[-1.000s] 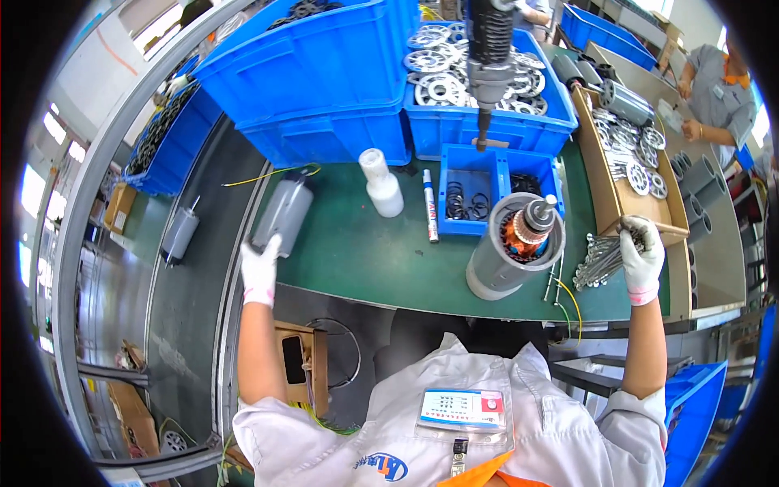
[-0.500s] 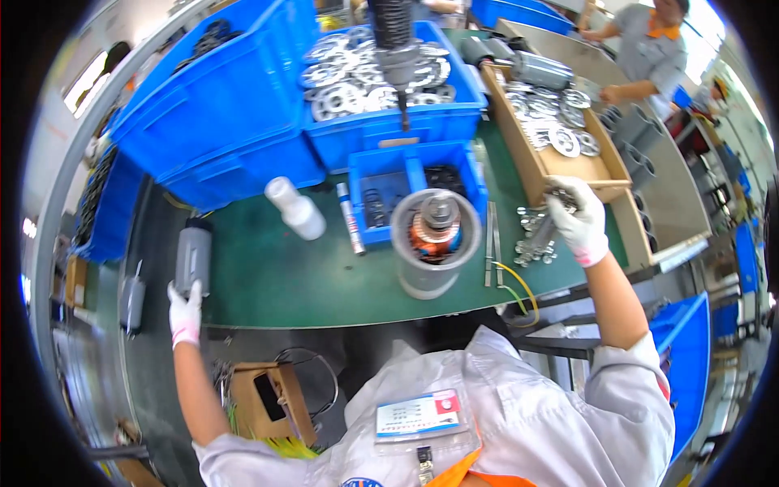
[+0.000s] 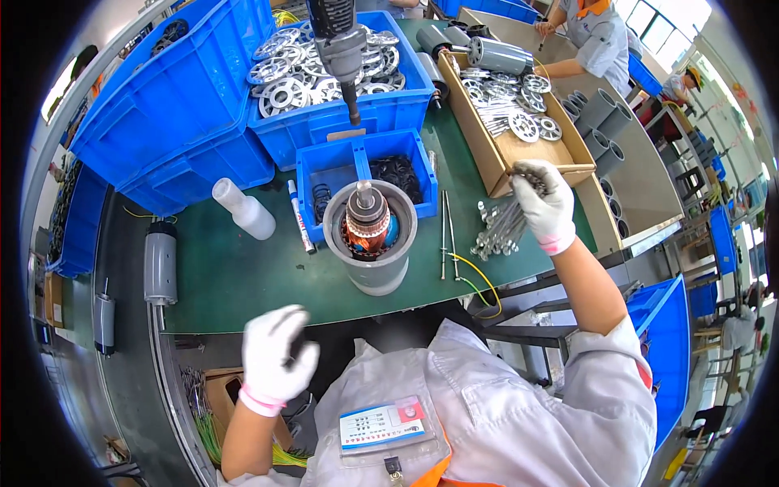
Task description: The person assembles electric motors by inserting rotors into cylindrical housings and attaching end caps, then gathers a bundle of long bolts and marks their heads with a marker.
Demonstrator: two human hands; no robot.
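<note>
My left hand (image 3: pixel 278 357), in a white glove, is raised in front of the bench's near edge, fingers apart and holding nothing. My right hand (image 3: pixel 542 203), also gloved, is closed around the ends of long metal bolts at the right of the bench. Beside it, more long bolts (image 3: pixel 497 234) lie in a loose pile; where the held ones end is hard to see. Between my hands a grey cylindrical motor housing (image 3: pixel 369 272) stands upright, with a copper-wound armature (image 3: pixel 366 221) inside. A closed grey motor (image 3: pixel 160 264) stands at the left edge.
Above the housing hangs a power driver (image 3: pixel 339 53). Blue bins (image 3: pixel 341 122) line the back, one heaped with metal discs. A white bottle (image 3: pixel 243 209), a marker (image 3: pixel 301 217) and two long bolts (image 3: pixel 449 235) lie nearer. At right are a wooden tray (image 3: pixel 519 154) and a co-worker (image 3: pixel 596 49).
My left hand has let go of the grey motor at the left and come right, toward my body. My right hand stays at the bolts. The view has shifted.
</note>
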